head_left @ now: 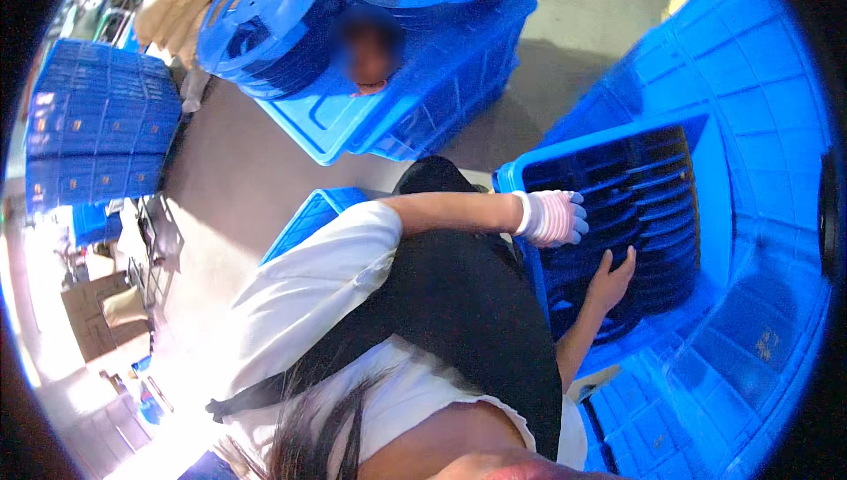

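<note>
A deep blue plastic bin (719, 206) stands at my right side. Inside it is a row of dark, thin curved pieces (662, 233), packed close like discs or reels on edge; I cannot tell their exact kind. My left hand (554, 218), in a white and pink striped glove, reaches across to the bin's near side, its fingers stretched out over the dark pieces. Lower down, my right hand (610, 284) is bare, with thumb and fingers apart above the same row. Whether either hand touches the pieces is unclear.
Large blue reels (269, 21) lie on a lidded blue crate (441, 109) ahead. Stacked blue crates (101, 118) stand at the left, and a wall of blue crates (768, 48) curves around the right. A smaller blue bin (309, 220) sits beside me. A cardboard box (93, 312) is at the lower left.
</note>
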Action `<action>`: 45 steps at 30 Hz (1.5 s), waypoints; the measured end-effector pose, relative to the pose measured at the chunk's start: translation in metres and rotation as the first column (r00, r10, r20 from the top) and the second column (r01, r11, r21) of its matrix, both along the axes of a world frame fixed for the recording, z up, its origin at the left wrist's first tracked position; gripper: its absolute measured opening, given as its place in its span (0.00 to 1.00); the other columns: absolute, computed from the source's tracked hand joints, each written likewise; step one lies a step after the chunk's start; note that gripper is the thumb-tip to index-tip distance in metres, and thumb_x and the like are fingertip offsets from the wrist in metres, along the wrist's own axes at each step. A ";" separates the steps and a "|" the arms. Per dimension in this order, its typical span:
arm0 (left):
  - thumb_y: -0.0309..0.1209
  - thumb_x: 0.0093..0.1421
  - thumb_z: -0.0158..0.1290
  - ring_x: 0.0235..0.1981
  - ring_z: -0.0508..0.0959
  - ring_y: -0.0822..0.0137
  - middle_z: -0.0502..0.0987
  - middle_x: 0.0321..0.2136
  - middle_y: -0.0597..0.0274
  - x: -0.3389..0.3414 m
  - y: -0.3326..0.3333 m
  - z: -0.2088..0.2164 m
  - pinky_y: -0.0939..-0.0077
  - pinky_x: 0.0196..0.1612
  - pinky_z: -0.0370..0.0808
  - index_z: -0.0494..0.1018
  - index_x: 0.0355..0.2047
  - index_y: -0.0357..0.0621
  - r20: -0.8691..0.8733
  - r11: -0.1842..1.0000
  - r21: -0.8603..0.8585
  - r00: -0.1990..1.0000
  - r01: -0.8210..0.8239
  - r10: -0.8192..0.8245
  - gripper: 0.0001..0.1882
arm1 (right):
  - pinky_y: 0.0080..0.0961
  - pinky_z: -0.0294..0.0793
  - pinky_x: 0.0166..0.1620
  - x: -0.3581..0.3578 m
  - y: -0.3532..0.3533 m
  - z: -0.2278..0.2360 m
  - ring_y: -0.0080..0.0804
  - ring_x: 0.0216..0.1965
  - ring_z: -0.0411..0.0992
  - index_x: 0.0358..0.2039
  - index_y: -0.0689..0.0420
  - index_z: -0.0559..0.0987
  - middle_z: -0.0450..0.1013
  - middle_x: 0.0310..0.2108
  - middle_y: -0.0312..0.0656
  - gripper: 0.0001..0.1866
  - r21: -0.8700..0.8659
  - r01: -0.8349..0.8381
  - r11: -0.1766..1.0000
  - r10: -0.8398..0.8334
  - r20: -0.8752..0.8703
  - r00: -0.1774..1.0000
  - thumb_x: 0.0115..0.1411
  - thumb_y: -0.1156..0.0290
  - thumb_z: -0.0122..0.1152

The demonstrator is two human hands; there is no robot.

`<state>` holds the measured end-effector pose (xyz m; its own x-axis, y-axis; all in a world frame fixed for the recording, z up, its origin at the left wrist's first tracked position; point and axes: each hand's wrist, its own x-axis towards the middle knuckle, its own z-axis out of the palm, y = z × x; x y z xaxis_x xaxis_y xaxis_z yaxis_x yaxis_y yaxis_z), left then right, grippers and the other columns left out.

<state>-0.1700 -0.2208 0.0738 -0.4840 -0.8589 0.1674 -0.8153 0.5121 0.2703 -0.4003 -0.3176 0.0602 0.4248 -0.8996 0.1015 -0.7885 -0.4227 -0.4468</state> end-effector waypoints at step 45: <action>0.31 0.57 0.52 0.47 0.76 0.49 0.76 0.46 0.49 0.211 0.253 -0.023 0.57 0.54 0.70 0.72 0.50 0.40 -0.719 0.824 0.188 0.496 -0.534 0.486 0.20 | 0.23 0.63 0.21 0.296 0.111 0.183 0.28 0.20 0.67 0.45 0.63 0.75 0.70 0.21 0.37 0.21 0.067 -0.809 0.584 -0.182 0.982 -0.049 0.64 0.56 0.54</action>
